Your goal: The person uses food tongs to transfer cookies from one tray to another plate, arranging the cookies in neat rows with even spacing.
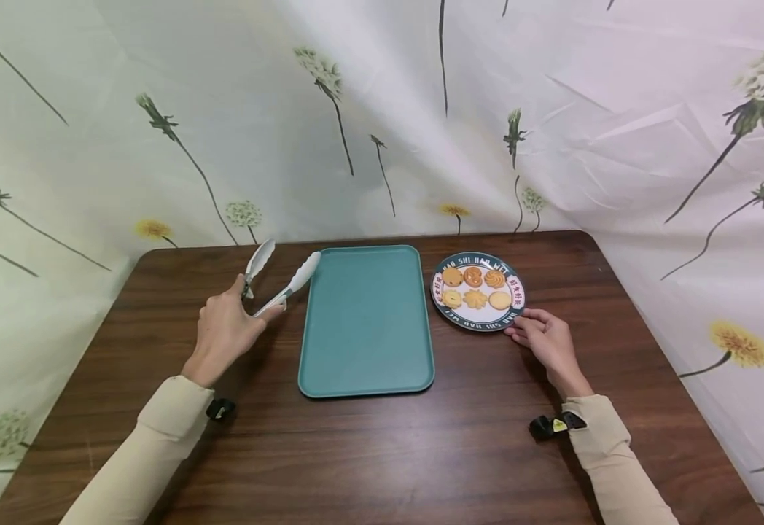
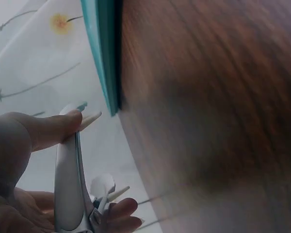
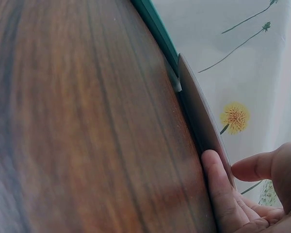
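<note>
My left hand holds a pair of metal tongs with white scalloped tips, their two arms spread apart beside the tray's left edge. In the left wrist view the thumb lies on one arm and the fingers are around the other. At the right, my right hand pinches the lower right rim of a round plate with a dark green lettered border. Several cookies of different shapes lie on it in two rows. The right wrist view shows the thumb above the plate's rim and fingers below.
A teal rectangular tray lies on the dark wooden table between the tongs and the plate. Behind the table hangs a white cloth printed with dandelions, close along its back edge.
</note>
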{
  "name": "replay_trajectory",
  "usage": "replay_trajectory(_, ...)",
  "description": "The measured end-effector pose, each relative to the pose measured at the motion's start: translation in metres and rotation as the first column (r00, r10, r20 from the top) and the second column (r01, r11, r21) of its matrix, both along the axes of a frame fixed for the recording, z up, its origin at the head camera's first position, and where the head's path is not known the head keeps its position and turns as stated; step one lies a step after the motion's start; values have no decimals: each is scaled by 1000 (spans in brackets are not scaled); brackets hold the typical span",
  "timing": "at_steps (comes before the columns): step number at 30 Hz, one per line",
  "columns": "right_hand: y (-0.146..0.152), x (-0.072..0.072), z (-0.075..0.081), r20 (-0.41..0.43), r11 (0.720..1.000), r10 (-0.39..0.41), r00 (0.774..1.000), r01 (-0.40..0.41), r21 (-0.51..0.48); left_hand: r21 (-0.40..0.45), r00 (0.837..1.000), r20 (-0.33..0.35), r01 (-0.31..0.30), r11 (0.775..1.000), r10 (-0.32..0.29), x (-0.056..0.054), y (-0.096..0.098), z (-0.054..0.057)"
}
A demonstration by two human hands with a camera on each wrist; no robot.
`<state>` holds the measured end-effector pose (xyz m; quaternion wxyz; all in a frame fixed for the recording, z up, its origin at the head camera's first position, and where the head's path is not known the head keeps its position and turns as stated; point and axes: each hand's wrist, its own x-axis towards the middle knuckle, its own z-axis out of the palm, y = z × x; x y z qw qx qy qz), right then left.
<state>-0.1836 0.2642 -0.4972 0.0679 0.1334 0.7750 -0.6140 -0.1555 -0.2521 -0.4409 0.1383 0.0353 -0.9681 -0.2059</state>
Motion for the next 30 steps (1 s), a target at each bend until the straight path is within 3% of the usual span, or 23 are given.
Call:
replay_trajectory(21, 4, -5, 0, 11, 997, -26, 1000, 27, -66, 6, 998, 54, -33, 999, 33, 0, -8, -23)
replay_trajectory(30, 12, -9, 0, 2, 993, -10, 1000, 10, -119, -8, 999, 47, -19, 1000, 19, -3, -8, -20)
